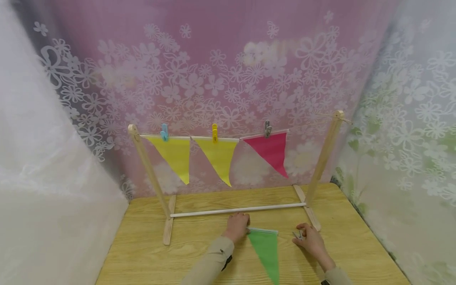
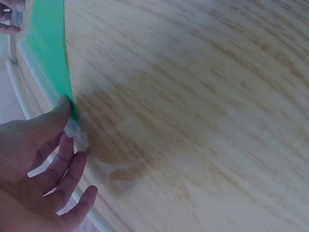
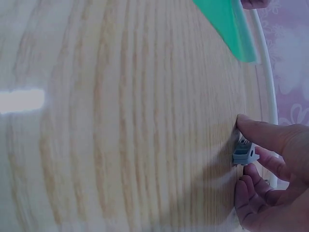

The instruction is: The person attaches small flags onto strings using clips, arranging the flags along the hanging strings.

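My left hand [image 1: 238,227] pinches the upper left corner of a green triangular pennant [image 1: 265,251] between thumb and fingers. A white strip [image 2: 38,72] runs along the pennant's top edge, and its point hangs toward the front of the table. To the right, my right hand [image 1: 310,240] holds a small grey clothespin [image 3: 245,152] between thumb and fingers, apart from the pennant. Behind both hands, a string carries two yellow pennants [image 1: 176,154] and a pink pennant [image 1: 272,150]. A blue clothespin [image 1: 164,132], a yellow clothespin [image 1: 215,133] and a grey clothespin [image 1: 268,129] clip them on.
A wooden stand holds the string between its left post [image 1: 151,174] and right post [image 1: 324,158]. A white rod [image 1: 238,209] joins the feet low over the wooden table [image 1: 142,241]. Flowered curtains [image 1: 228,59] hang behind and at the sides.
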The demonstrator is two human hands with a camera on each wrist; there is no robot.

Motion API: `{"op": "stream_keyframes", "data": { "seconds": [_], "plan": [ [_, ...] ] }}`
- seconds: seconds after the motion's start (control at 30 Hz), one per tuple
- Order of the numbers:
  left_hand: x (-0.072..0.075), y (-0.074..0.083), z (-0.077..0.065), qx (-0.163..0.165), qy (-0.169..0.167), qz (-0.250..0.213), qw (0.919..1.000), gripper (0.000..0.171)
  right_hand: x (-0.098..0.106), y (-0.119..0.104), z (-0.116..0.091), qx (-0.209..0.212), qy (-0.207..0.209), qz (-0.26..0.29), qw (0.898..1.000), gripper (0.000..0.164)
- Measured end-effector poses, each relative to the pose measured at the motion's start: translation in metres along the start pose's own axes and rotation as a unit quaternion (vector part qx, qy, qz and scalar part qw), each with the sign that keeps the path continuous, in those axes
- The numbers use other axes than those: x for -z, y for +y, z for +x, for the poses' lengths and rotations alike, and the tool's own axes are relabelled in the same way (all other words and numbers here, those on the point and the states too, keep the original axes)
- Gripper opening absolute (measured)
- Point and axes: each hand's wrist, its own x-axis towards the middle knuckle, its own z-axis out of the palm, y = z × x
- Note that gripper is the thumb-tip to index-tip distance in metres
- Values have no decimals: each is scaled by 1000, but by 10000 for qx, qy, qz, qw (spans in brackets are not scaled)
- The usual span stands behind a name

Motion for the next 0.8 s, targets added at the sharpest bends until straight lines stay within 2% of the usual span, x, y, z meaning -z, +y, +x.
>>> {"op": "stream_keyframes", "data": {
  "seconds": [0.17, 0.37, 0.53, 0.8],
  "plan": [
    [1, -2, -2, -100, 3, -8, 9999, 18, 2, -6, 1, -8, -88, 143, 9999, 50],
    [3, -6, -3, -304, 268, -403, 9984, 12, -3, -4, 4, -7, -91, 82, 9999, 44],
    [6, -8, -4, -426, 337, -610, 9967, 8, -5, 1, 6, -50, 17, 128, 9999, 34],
    [10, -8, -4, -632, 539, -1049, 9910, 7, 11, -1, 7, -278, -224, 331, 9988, 40]
  ]
}}
